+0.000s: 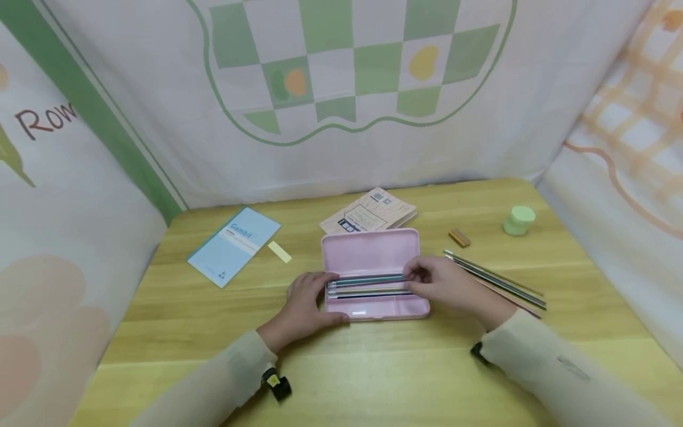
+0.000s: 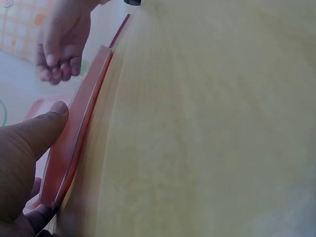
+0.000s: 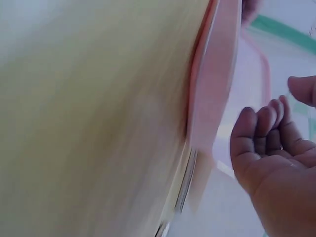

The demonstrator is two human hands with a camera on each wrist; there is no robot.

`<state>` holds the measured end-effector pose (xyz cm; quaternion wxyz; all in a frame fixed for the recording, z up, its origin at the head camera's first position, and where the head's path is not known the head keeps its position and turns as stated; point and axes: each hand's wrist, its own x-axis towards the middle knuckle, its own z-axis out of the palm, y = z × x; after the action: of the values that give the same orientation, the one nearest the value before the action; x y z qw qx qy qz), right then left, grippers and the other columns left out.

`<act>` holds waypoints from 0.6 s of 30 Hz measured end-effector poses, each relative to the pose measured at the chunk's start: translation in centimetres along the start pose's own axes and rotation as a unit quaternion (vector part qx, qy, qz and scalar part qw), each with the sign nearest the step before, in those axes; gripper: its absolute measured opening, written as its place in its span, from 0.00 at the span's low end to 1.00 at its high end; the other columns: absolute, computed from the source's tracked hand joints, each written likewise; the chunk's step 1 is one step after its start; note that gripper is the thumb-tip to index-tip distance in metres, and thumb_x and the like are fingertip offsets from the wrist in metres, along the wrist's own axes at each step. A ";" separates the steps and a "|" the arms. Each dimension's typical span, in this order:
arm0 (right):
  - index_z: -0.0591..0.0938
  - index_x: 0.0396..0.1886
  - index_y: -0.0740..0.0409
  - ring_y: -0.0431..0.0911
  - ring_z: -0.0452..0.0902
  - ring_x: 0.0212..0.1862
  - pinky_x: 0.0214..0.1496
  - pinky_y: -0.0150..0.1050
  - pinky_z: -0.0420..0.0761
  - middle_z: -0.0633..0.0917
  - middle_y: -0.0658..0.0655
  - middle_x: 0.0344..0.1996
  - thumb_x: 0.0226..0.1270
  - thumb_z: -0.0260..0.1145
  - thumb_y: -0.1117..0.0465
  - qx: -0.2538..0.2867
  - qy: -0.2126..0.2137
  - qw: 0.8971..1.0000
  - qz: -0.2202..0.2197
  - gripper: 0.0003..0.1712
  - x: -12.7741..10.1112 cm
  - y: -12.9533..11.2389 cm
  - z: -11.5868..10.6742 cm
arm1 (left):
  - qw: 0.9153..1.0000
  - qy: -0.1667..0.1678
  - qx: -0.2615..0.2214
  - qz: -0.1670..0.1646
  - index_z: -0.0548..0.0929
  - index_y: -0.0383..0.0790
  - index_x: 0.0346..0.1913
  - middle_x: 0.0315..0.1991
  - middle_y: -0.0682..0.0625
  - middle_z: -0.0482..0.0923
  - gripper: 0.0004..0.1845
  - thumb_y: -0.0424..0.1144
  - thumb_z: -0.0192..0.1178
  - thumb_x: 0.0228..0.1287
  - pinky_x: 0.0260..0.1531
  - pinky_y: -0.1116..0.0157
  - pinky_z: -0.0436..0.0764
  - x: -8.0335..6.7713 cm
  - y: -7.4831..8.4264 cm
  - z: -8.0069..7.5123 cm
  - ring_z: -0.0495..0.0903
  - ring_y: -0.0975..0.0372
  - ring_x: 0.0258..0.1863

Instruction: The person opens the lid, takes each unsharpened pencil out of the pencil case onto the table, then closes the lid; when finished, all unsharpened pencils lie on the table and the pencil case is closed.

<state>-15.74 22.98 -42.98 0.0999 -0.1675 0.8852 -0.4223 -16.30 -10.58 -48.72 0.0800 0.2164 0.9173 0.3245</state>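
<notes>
Your case (image 1: 373,306) lies on the table (image 1: 373,356) in front of you, its long axis running left to right across your body, its lid (image 1: 370,252) raised along the far long side. It looks like thin, stiff plastic: expect it to be light, smooth enough to slide if nudged, and weakest at the hinge if the lid is forced. The short left end seems a good hold, and your left hand (image 1: 306,302) grips it, thumb against the near wall, fingers about the far corner. Your right hand (image 1: 443,281) is over the right end, fingers loosely bent, thumb apart from them, holding nothing that shows. The pencils (image 1: 368,291) inside lie along the same axis, pale ends to the left; their right ends are hidden by your right hand. Judge them light, rigid and prone to roll, best pinched at mid-shaft. Loose pencils (image 1: 496,280) lie right of the case, slanting from far left to near right.
</notes>
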 end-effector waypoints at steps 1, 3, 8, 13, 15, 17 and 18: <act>0.85 0.44 0.60 0.45 0.79 0.40 0.43 0.35 0.82 0.84 0.50 0.35 0.67 0.73 0.62 0.001 -0.006 1.000 -0.001 0.09 0.5 -0.2 0.5 | 1.000 0.001 -0.002 0.002 0.72 0.55 0.74 0.72 0.51 0.70 0.52 0.72 0.75 0.46 0.74 0.45 0.52 0.0 0.0 0.0 0.60 0.51 0.73; 0.85 0.43 0.60 0.44 0.79 0.39 0.43 0.35 0.83 0.85 0.50 0.35 0.66 0.73 0.62 -0.006 -0.013 1.000 0.001 0.09 1.3 -0.5 1.2 | 1.000 0.000 -0.004 0.004 0.72 0.54 0.74 0.72 0.51 0.70 0.52 0.71 0.75 0.47 0.74 0.44 0.52 0.0 0.1 0.0 0.60 0.50 0.73; 0.86 0.40 0.61 0.42 0.79 0.37 0.41 0.35 0.83 0.85 0.49 0.31 0.64 0.73 0.65 -0.035 -0.019 0.999 0.001 0.07 2.3 -0.9 2.2 | 1.000 -0.006 -0.002 0.002 0.72 0.55 0.74 0.72 0.52 0.70 0.52 0.72 0.74 0.47 0.74 0.45 0.53 0.1 0.2 -0.1 0.61 0.52 0.72; 0.86 0.42 0.63 0.41 0.80 0.38 0.44 0.38 0.84 0.85 0.49 0.32 0.66 0.72 0.65 -0.055 -0.046 0.997 -0.001 0.07 2.4 -1.7 2.7 | 1.000 -0.008 -0.003 -0.004 0.71 0.55 0.74 0.72 0.52 0.70 0.52 0.72 0.74 0.47 0.74 0.46 0.53 0.1 0.3 -0.2 0.60 0.53 0.72; 0.86 0.43 0.62 0.41 0.80 0.39 0.47 0.40 0.84 0.85 0.48 0.33 0.67 0.72 0.64 -0.061 -0.051 0.997 0.005 0.08 2.4 -2.0 2.8 | 1.000 -0.007 -0.005 -0.006 0.72 0.55 0.74 0.72 0.52 0.70 0.52 0.72 0.75 0.47 0.74 0.46 0.53 0.0 0.3 -0.2 0.60 0.53 0.72; 0.87 0.43 0.61 0.41 0.81 0.39 0.48 0.42 0.84 0.85 0.47 0.34 0.66 0.72 0.64 -0.068 -0.054 0.996 0.012 0.08 2.6 -2.1 2.8 | 1.000 -0.005 -0.007 -0.006 0.72 0.55 0.74 0.72 0.52 0.70 0.51 0.71 0.75 0.47 0.74 0.46 0.53 0.0 0.3 -0.2 0.61 0.53 0.72; 0.87 0.43 0.60 0.41 0.81 0.40 0.49 0.42 0.84 0.85 0.47 0.34 0.66 0.72 0.64 -0.068 -0.057 0.996 0.016 0.08 2.6 -2.2 2.8 | 1.000 -0.006 -0.007 -0.008 0.71 0.55 0.74 0.72 0.53 0.70 0.51 0.71 0.75 0.47 0.74 0.47 0.52 0.0 0.3 -0.2 0.60 0.53 0.72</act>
<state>-16.83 18.71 -43.06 0.1454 -0.1837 0.9074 -0.3489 -16.28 -10.49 -48.41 0.0896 0.2102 0.9163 0.3290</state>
